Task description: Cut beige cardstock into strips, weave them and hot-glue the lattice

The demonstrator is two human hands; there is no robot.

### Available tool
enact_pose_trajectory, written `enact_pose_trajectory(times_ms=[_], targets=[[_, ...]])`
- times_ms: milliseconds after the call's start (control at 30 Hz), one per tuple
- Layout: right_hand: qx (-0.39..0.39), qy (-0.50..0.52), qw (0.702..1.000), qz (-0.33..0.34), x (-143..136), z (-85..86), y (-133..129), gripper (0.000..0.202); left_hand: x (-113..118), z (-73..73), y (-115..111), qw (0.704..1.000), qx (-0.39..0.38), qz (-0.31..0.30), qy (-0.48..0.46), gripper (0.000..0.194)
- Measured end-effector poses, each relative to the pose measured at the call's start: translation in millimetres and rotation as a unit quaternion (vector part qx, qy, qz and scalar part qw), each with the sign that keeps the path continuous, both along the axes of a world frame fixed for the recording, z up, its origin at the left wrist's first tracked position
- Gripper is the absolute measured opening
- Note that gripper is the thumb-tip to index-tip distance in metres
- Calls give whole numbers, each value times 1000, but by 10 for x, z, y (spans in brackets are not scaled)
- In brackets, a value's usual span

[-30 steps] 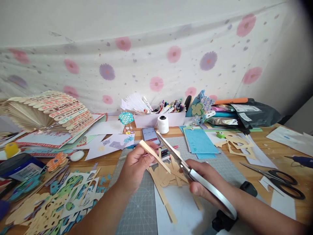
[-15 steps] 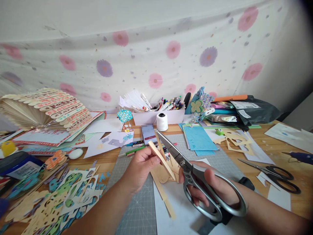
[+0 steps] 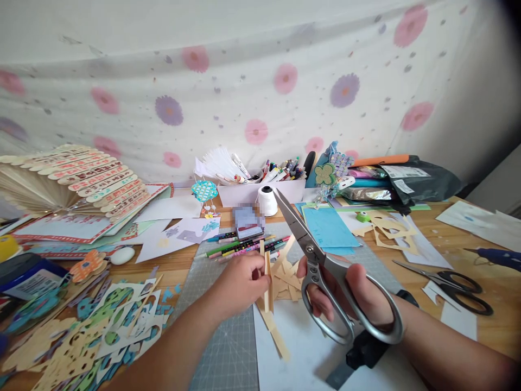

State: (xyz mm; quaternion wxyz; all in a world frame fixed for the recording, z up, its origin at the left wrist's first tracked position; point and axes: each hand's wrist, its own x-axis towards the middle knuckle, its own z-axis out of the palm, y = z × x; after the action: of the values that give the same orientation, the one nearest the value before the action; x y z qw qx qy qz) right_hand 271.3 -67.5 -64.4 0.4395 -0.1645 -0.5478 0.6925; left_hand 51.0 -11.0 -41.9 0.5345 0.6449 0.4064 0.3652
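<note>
Flowered cloth (image 3: 220, 98) covers the wall behind a wooden table (image 3: 494, 332), on which a grey cutting mat (image 3: 220, 347) lies. From the head view, the left hand (image 3: 244, 279) is above this mat, its grip pinched together on a tan strip (image 3: 267, 285). The right hand (image 3: 375, 304), over the right part of the mat, has its grip clamped on the handles of the large metal scissors (image 3: 311, 250), whose blades point up and away. Between both hands, above the mat's surface, lie tan cut pieces (image 3: 290, 279). Markers (image 3: 240, 248) and a phone (image 3: 249, 221) rest near its far edge. Left of the mat is a heap of paper cutouts (image 3: 108, 331); right of it, black-handled scissors (image 3: 451, 283).
</note>
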Motion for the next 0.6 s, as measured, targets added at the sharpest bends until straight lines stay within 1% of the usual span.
enact_pose_trajectory(times_ms=[133,200,233,267,333,433,600], targets=[[24,-44,998,-49,19,33,20,70,-48,48,55,997,4,51,-53,6],[29,-78,994,-69,30,49,17,66,-78,83,78,991,-9,81,-108,14],[22,-86,994,-67,34,55,11,65,-91,100,87,985,-15,95,-140,17],[10,-86,995,-51,37,58,3,66,-103,117,97,979,-20,108,-173,20],[-29,-68,997,3,35,51,-17,70,-126,148,118,963,-29,130,-233,23],[-73,-56,994,66,23,2,-37,78,-161,182,162,941,-47,156,-296,23],[-120,-105,982,102,19,-94,-31,81,-197,206,216,915,-66,181,-355,17]])
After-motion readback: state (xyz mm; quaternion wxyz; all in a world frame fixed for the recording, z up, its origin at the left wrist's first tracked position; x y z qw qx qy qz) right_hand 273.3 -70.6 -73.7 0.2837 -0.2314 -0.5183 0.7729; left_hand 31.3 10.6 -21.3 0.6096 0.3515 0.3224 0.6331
